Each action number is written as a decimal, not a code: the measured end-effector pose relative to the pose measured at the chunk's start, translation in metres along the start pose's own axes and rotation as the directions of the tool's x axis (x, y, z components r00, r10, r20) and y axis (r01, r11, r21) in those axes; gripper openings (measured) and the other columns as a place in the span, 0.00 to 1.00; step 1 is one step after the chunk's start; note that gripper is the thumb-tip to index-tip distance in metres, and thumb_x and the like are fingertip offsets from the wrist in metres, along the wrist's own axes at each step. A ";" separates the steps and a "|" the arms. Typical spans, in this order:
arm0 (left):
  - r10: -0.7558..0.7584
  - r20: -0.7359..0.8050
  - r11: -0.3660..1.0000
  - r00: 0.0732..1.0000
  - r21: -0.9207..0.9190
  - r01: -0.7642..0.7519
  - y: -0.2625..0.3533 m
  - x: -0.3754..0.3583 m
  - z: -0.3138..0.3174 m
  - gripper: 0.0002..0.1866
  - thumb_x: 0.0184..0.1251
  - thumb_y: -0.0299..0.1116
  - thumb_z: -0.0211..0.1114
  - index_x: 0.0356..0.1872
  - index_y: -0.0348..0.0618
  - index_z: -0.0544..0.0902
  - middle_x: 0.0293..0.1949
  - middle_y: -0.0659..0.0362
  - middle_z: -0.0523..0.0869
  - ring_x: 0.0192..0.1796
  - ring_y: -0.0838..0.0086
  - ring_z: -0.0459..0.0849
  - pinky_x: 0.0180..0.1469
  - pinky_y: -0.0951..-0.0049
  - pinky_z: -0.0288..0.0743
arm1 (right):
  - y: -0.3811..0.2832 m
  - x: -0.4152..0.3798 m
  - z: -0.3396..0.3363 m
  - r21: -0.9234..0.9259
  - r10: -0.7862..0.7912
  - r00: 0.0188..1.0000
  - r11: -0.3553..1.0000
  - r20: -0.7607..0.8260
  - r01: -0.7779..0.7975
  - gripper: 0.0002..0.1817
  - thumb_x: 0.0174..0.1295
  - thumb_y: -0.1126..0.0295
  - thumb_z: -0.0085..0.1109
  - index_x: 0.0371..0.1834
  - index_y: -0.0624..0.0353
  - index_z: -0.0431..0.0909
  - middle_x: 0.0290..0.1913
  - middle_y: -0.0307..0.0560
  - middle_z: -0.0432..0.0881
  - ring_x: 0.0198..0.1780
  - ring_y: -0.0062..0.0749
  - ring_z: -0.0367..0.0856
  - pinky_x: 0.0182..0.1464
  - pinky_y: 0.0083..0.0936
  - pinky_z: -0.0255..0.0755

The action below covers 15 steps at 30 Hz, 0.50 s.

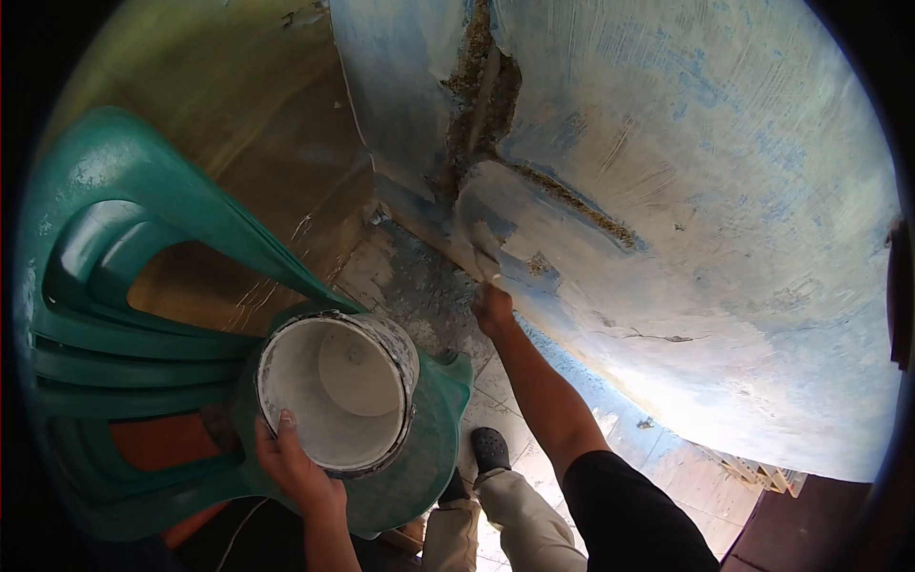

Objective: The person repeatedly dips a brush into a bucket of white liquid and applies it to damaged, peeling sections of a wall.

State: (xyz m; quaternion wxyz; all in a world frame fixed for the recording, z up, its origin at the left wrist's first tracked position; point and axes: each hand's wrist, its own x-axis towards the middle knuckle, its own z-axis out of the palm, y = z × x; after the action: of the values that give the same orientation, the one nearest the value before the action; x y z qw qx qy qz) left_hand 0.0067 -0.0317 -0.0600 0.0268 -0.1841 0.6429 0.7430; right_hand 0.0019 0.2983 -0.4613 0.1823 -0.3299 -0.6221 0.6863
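Has a chair (110, 157) on the left, with its backrest toward the left edge and its seat (367, 505) to the right of that. Bears a bucket (286, 372) on the seat. Has a long wall (686, 267) along the right and a second wall (238, 105) behind the chair. Includes in the long wall a groove (496, 105) at the top middle and a branch groove (581, 205) off to its right. Places a hand tool (486, 257) beside the long wall, below the groove. Shows floor (410, 276) between chair and long wall, with a shoe (491, 448) on it, right of the seat.
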 end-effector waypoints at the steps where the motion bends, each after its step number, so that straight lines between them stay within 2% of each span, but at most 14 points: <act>1: 0.003 -0.001 1.000 1.000 0.000 -0.003 0.000 0.000 0.000 0.19 0.74 0.33 0.57 0.60 0.33 0.76 0.54 0.49 0.82 0.54 0.65 0.83 0.57 0.63 0.78 | -0.013 -0.006 0.006 0.112 -0.011 1.000 0.994 -0.027 0.014 0.05 0.72 0.67 0.54 0.42 0.56 0.74 0.29 0.39 0.70 0.26 0.31 0.70 0.29 0.28 0.68; 2: 0.003 -0.001 1.000 1.000 0.003 -0.003 0.001 0.000 0.001 0.19 0.74 0.33 0.57 0.60 0.33 0.76 0.54 0.49 0.82 0.55 0.65 0.83 0.57 0.62 0.78 | -0.026 -0.011 0.012 0.223 -0.023 0.998 0.974 -0.054 0.034 0.05 0.72 0.68 0.53 0.44 0.56 0.74 0.30 0.39 0.70 0.25 0.30 0.69 0.28 0.26 0.68; 5: -0.013 -0.007 1.000 1.000 0.000 0.013 0.005 -0.002 0.005 0.19 0.74 0.34 0.57 0.60 0.33 0.76 0.55 0.49 0.82 0.55 0.64 0.82 0.57 0.62 0.77 | -0.084 -0.052 0.021 0.051 0.075 0.990 0.996 -0.121 -0.069 0.03 0.72 0.69 0.53 0.43 0.54 0.74 0.30 0.38 0.70 0.25 0.29 0.68 0.29 0.27 0.66; 6: -0.013 0.000 1.000 1.000 0.002 0.013 0.006 -0.002 0.004 0.19 0.74 0.34 0.57 0.60 0.33 0.76 0.55 0.49 0.82 0.55 0.64 0.82 0.57 0.62 0.77 | -0.098 -0.072 0.020 0.337 0.216 0.973 0.925 -0.084 -0.176 0.02 0.72 0.69 0.54 0.42 0.53 0.73 0.30 0.37 0.70 0.26 0.28 0.68 0.28 0.26 0.65; 7: -0.007 0.007 1.000 1.000 0.024 0.007 0.004 -0.001 0.002 0.19 0.75 0.34 0.57 0.61 0.33 0.75 0.55 0.48 0.82 0.55 0.64 0.82 0.57 0.62 0.77 | -0.104 -0.081 0.019 0.587 0.334 0.943 0.763 -0.001 -0.270 0.02 0.72 0.70 0.54 0.41 0.53 0.73 0.30 0.36 0.69 0.26 0.27 0.68 0.27 0.25 0.63; 8: -0.003 0.014 0.999 1.000 0.047 0.003 0.003 -0.001 0.000 0.19 0.75 0.34 0.57 0.61 0.33 0.75 0.55 0.48 0.82 0.55 0.64 0.82 0.58 0.62 0.77 | -0.111 -0.085 0.016 0.588 0.334 0.942 0.762 -0.001 -0.270 0.02 0.72 0.70 0.54 0.41 0.53 0.73 0.30 0.36 0.69 0.26 0.27 0.68 0.27 0.25 0.63; 10: -0.005 0.033 0.999 0.999 0.049 0.003 0.002 0.001 -0.004 0.19 0.75 0.34 0.57 0.61 0.33 0.75 0.56 0.48 0.81 0.55 0.64 0.83 0.57 0.62 0.77 | -0.115 -0.089 0.000 0.538 0.487 0.869 0.711 0.088 -0.453 0.03 0.72 0.69 0.54 0.39 0.51 0.72 0.29 0.36 0.68 0.26 0.25 0.67 0.26 0.24 0.60; 11: -0.003 0.057 0.999 0.998 0.051 0.001 0.003 0.002 -0.004 0.19 0.76 0.34 0.56 0.61 0.32 0.75 0.56 0.48 0.81 0.55 0.64 0.83 0.57 0.62 0.78 | -0.117 -0.084 -0.003 0.536 0.485 0.870 0.713 0.090 -0.452 0.03 0.72 0.69 0.54 0.39 0.51 0.72 0.29 0.36 0.68 0.26 0.25 0.67 0.26 0.24 0.60; 13: -0.006 0.056 0.999 0.998 0.043 0.003 0.005 0.001 -0.001 0.19 0.76 0.33 0.56 0.62 0.33 0.74 0.56 0.48 0.81 0.55 0.64 0.83 0.56 0.63 0.79 | -0.104 -0.059 -0.012 0.599 0.437 0.894 0.744 -0.098 -0.298 0.04 0.73 0.68 0.54 0.39 0.52 0.72 0.29 0.38 0.69 0.26 0.25 0.67 0.26 0.24 0.60; 14: -0.015 0.056 0.999 0.998 0.041 0.012 0.006 -0.001 -0.001 0.19 0.76 0.33 0.56 0.62 0.33 0.74 0.56 0.48 0.81 0.55 0.65 0.83 0.55 0.64 0.79 | -0.094 -0.049 -0.028 0.390 0.292 0.956 0.880 0.009 -0.272 0.05 0.72 0.68 0.55 0.38 0.52 0.72 0.28 0.37 0.69 0.24 0.25 0.66 0.26 0.25 0.60; 15: -0.019 0.059 0.999 0.998 0.041 0.017 0.005 -0.002 -0.003 0.19 0.76 0.33 0.56 0.62 0.33 0.74 0.56 0.48 0.81 0.55 0.65 0.83 0.55 0.64 0.79 | -0.102 -0.056 -0.026 0.388 0.294 0.956 0.880 0.004 -0.272 0.05 0.72 0.68 0.55 0.38 0.52 0.72 0.28 0.37 0.69 0.24 0.25 0.66 0.26 0.25 0.60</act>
State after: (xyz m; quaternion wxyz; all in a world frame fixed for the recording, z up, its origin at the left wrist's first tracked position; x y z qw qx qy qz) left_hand 0.0077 -0.0348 -0.0553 0.0561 -0.1672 0.6551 0.7347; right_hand 0.0432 0.2966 -0.3500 0.1581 -0.3936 -0.4153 0.8047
